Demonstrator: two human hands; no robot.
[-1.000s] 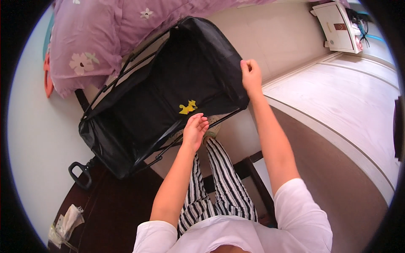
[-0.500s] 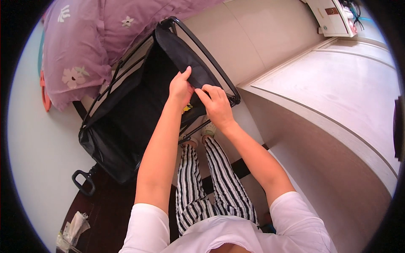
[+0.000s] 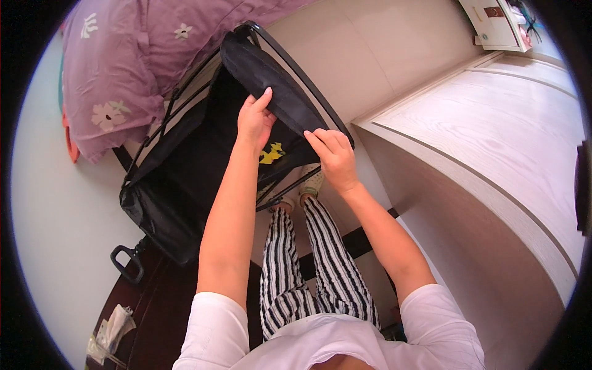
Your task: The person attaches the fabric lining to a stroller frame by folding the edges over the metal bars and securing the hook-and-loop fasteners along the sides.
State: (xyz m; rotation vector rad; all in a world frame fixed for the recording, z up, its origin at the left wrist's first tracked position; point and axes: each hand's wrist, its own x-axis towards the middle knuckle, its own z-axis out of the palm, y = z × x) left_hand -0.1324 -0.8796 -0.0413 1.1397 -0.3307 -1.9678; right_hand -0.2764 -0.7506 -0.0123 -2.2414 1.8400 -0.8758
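A black fabric folding wagon [image 3: 169, 179] with a dark tubular frame stands tilted in front of me, its inside facing up. Along its right side runs a loose black fabric flap [image 3: 271, 74]. My left hand [image 3: 254, 122] holds the flap's inner edge, thumb on top and fingers curled beneath. Nearer the frame's lower right corner, my right hand [image 3: 334, 154] pinches the same edge between thumb and fingers. A yellow patch [image 3: 271, 153] shows on the fabric between my hands. From the wagon's near left end sticks out a black loop handle [image 3: 128, 262].
A purple flowered bedspread [image 3: 117, 68] lies against the wagon's far left side. To the right stands a pale wood-grain cabinet [image 3: 493, 135]. A small white drawer unit [image 3: 493, 24] is at the far right. Dark brown furniture [image 3: 166, 308] sits at lower left, with a crumpled plastic packet [image 3: 114, 327] on it.
My hands have moved apart along the flap: the left slightly up and left, the right down and right. More of the yellow patch now shows. The view has shifted slightly.
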